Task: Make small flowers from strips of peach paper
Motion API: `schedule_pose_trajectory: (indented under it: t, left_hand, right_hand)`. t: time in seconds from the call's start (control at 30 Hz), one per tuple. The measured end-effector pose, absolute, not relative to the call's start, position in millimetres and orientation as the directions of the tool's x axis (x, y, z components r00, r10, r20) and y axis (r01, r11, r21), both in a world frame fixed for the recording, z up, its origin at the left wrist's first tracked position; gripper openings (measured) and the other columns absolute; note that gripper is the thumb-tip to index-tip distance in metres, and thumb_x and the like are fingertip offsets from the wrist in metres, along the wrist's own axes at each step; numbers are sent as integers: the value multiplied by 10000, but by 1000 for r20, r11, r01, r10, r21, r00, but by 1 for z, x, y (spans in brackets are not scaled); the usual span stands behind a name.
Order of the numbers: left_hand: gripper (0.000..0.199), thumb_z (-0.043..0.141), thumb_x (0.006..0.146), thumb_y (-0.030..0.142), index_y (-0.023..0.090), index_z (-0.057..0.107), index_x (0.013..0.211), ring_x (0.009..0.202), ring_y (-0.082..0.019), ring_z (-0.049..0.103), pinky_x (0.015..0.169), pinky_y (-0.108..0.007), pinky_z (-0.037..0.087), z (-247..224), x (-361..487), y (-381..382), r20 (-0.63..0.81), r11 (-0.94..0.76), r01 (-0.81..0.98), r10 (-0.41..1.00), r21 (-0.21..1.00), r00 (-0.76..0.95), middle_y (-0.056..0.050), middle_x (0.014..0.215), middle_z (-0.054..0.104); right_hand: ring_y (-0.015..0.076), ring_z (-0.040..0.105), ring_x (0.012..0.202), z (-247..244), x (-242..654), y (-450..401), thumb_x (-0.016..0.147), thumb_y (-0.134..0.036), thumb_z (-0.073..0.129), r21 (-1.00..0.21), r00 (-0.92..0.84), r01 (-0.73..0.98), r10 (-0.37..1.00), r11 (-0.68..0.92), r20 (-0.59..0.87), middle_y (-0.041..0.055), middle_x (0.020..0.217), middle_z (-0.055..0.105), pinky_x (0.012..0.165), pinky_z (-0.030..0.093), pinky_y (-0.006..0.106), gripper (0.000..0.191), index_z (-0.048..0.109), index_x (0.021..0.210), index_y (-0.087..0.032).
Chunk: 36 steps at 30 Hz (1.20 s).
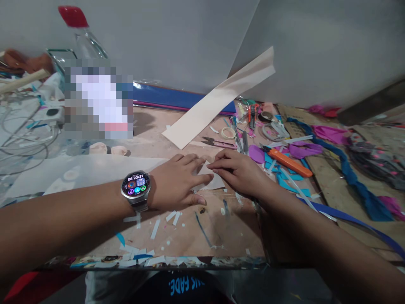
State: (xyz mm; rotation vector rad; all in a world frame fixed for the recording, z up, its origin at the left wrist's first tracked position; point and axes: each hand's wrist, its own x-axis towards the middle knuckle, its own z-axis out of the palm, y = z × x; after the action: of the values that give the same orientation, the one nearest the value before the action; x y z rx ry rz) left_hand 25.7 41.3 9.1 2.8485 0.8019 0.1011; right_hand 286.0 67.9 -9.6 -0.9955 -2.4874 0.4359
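Observation:
A long white strip of thin material (107, 169) lies across the table, its right end under my hands. My left hand (177, 181), with a watch (136, 185) on the wrist, rests palm down on the strip, fingers spread. My right hand (232, 171) is at the strip's right end, thumb and fingertips pinched together; whatever is between them is too small to make out. The fingertips of both hands nearly meet. Beyond them a folded cream-white strip (218, 101) leans diagonally up against the wall.
On the right lie an orange cutter (287, 162), blue and purple scraps and a tape roll (228, 133). Small snips (218, 143) lie beyond my right hand. A bottle with a red cap (74, 17) stands back left, near cables (25, 143). Paper bits litter the front edge.

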Motion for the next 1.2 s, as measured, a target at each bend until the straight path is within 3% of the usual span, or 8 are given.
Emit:
schedule_pose_trajectory:
  t: [0.6, 0.87, 0.97, 1.2]
  left_hand:
    - [623, 446, 1031, 659, 235, 556, 1474, 1477, -424, 426, 1133, -603, 397, 7, 25, 42, 27, -848, 499, 511, 181, 859, -193, 1686, 373]
    - [697, 491, 1002, 701, 131, 562, 1398, 1482, -373, 433, 1148, -519, 393, 6, 25, 46, 57, -825, 524, 545, 212, 836, -203, 1619, 486]
    - [638, 484, 1008, 695, 145, 601, 1308, 1451, -353, 466, 1151, -495, 392, 9, 25, 49, 46, -808, 528, 557, 261, 829, -182, 1563, 546]
    - [644, 444, 1022, 693, 157, 583, 1350, 1412, -357, 492, 1131, -514, 398, 8, 24, 50, 58, -822, 510, 539, 253, 841, -168, 1585, 530]
  right_hand:
    - [229, 707, 962, -9, 287, 70, 1019, -226, 629, -447, -650, 581, 718, 681, 248, 97, 1041, 713, 873, 567, 379, 219, 834, 1095, -209]
    - [226, 704, 945, -9, 287, 69, 1008, -209, 628, -444, -642, 591, 726, 674, 246, 92, 1025, 707, 860, 570, 373, 225, 838, 1088, -214]
    - [226, 706, 956, -9, 287, 69, 1009, -195, 605, -450, -641, 586, 725, 674, 251, 94, 1032, 710, 873, 568, 375, 251, 836, 1104, -211]
    - [220, 706, 959, -8, 285, 67, 952, -64, 511, -460, -617, 601, 745, 654, 254, 82, 1022, 719, 871, 565, 371, 396, 840, 1096, -231]
